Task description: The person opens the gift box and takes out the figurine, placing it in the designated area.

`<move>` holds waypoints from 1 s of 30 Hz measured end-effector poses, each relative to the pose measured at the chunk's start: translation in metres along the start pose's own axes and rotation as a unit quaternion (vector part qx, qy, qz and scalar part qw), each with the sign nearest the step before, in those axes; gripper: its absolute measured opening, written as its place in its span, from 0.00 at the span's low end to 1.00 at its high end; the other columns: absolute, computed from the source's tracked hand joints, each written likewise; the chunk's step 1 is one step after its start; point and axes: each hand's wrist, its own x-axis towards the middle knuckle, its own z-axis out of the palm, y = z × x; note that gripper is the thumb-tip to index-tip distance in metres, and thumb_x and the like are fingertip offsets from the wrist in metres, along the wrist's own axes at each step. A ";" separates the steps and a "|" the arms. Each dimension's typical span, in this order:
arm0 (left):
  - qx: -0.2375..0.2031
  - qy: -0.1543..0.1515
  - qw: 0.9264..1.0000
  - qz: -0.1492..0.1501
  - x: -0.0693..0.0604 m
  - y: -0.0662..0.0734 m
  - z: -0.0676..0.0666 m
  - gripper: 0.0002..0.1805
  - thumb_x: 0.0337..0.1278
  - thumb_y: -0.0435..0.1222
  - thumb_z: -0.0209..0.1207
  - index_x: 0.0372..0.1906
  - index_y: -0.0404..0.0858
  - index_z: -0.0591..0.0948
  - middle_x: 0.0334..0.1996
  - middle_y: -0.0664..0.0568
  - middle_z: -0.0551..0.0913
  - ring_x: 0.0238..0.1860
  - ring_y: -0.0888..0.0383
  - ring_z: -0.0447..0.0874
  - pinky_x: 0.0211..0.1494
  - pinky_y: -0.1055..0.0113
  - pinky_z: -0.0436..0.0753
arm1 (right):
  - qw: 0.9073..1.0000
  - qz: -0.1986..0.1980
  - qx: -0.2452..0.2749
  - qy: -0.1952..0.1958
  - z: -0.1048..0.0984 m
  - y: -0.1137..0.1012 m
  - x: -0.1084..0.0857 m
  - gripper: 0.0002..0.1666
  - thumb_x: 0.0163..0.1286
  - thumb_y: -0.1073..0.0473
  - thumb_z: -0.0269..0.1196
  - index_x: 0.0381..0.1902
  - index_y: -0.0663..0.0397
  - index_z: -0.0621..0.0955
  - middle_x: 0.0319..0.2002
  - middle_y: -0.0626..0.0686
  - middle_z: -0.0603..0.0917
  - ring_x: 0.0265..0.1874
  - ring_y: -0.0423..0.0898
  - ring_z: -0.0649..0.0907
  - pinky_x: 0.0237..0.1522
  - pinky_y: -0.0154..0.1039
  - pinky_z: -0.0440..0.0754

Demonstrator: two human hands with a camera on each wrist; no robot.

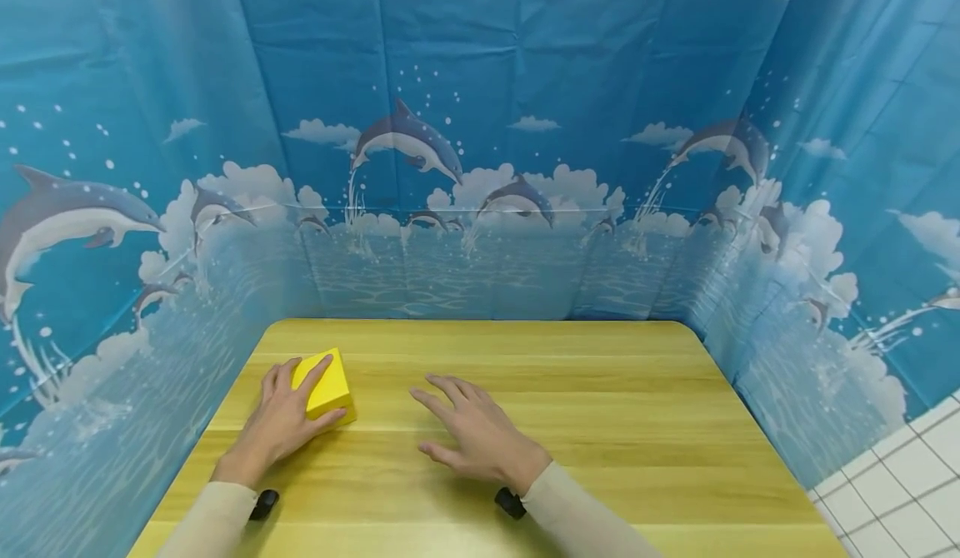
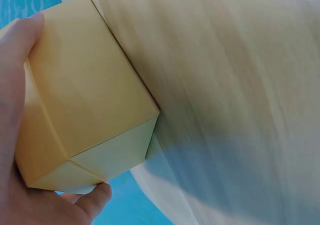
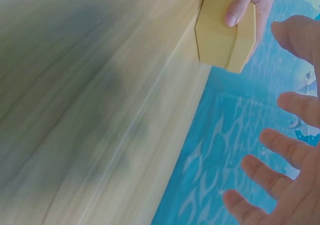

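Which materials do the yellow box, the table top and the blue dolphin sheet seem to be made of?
Yellow box: probably card or thin board, smooth; its edges are crisp and its faces flat.
Table top: wood or wood-look laminate, with a soft sheen; long grain streaks show.
Dolphin sheet: perhaps thin plastic or coated fabric, slightly glossy; it has fold creases and pale reflections.

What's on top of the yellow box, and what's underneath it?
The left hand lies partly over the yellow box. Underneath is the wood-grain table; the patch directly beneath the box is covered, so I can't tell whether anything else lies there.
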 end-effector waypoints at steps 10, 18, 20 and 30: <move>0.022 0.009 0.999 0.028 -0.002 0.021 0.004 0.55 0.74 0.67 0.73 0.95 0.55 0.64 0.86 0.21 0.60 0.84 0.12 0.58 0.55 0.23 0.92 | 1.000 -0.025 -0.016 -0.004 0.008 -0.012 0.025 0.45 0.91 0.34 0.62 0.96 0.28 0.61 0.93 0.54 0.66 0.87 0.59 0.75 0.81 0.66 0.83; 0.019 0.011 0.999 0.049 -0.008 0.043 0.012 0.53 0.73 0.66 0.75 0.94 0.55 0.67 0.85 0.24 0.64 0.83 0.15 0.63 0.62 0.21 0.89 | 0.999 -0.035 -0.018 -0.009 0.016 -0.022 0.037 0.44 0.93 0.35 0.61 0.97 0.33 0.62 0.94 0.54 0.66 0.86 0.57 0.76 0.79 0.65 0.85; 0.017 0.008 0.998 0.057 -0.008 0.049 0.015 0.53 0.73 0.66 0.75 0.93 0.55 0.67 0.85 0.25 0.65 0.83 0.15 0.64 0.62 0.22 0.90 | 0.999 -0.035 -0.017 -0.011 0.018 -0.024 0.039 0.44 0.93 0.35 0.60 0.96 0.35 0.62 0.93 0.54 0.66 0.86 0.57 0.77 0.78 0.64 0.86; 0.015 -0.003 0.995 0.102 -0.005 0.081 0.020 0.53 0.72 0.67 0.75 0.93 0.56 0.67 0.85 0.27 0.67 0.82 0.17 0.66 0.65 0.24 0.90 | 0.999 -0.025 -0.026 -0.011 0.022 -0.018 0.040 0.40 0.93 0.35 0.60 0.93 0.40 0.69 0.92 0.54 0.68 0.86 0.55 0.77 0.81 0.60 0.84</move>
